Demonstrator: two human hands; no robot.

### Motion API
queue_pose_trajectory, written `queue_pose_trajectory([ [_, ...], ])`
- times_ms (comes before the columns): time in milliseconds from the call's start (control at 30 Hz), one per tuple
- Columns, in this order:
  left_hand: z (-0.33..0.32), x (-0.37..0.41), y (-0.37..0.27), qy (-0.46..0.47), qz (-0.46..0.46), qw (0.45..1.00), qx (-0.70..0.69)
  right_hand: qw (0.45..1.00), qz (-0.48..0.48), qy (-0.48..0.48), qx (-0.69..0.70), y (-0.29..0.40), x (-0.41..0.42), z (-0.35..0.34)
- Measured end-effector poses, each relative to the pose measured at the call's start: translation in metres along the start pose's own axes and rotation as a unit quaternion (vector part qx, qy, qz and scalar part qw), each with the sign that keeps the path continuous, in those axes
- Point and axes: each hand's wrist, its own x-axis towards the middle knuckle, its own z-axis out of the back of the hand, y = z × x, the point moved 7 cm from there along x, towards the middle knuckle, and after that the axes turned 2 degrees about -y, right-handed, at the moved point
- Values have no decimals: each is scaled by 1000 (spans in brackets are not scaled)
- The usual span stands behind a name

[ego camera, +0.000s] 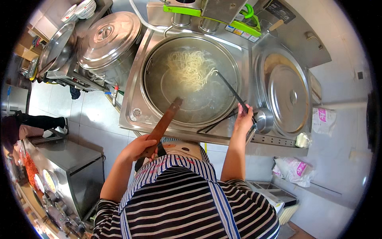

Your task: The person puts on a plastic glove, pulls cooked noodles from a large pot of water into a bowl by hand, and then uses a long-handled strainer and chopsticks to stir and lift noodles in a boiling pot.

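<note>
My left hand (138,148) grips a flat brown wooden handle (165,122). Its far end reaches over the near rim into a large round steel pot (144,92); whatever it joins there is hard to make out. Pale noodles (191,67) lie in a loose mass in the cloudy, steaming water. Long black chopsticks (229,86) are in my right hand (244,119), their tips among the noodles at the right, where a few strands hang on them. Close to that hand sits a steel ladle bowl (264,121). More dark sticks (215,123) lie across the pot's near right edge.
A lidded steel stockpot (109,40) stands at the left, by a steel basin (58,49). To the right lies a round steel lid (289,95). Green-edged steel holders (182,10) line the back. Another person's leg (44,122) shows at far left, near a steel cabinet (67,158).
</note>
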Motion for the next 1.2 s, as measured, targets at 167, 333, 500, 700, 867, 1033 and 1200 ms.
queue_pose_trajectory([
  [167, 3, 10, 0, -1, -2, 1000, 25, 996, 41, 16, -75, 18, -24, 1],
  [333, 8, 23, -2, 3, 6, 999, 38, 995, 63, 14, -72, 25, -36, 8],
  [500, 12, 36, -11, -19, 10, 994, 108, 996, 69, -2, -61, 28, -41, 18],
  [700, 10, 43, -89, -292, -297, 617, 668, 999, 26, 33, -8, 26, -49, 16],
  [867, -57, 48, -179, -250, -497, 712, 429, 997, 31, 61, -29, 41, -75, -4],
  [1033, -84, 115, -198, -195, -605, 670, 383, 995, 30, 91, -32, 44, -95, -28],
  [1200, -103, 130, -197, -176, -555, 708, 400, 993, 33, 101, -41, 43, -100, -28],
])
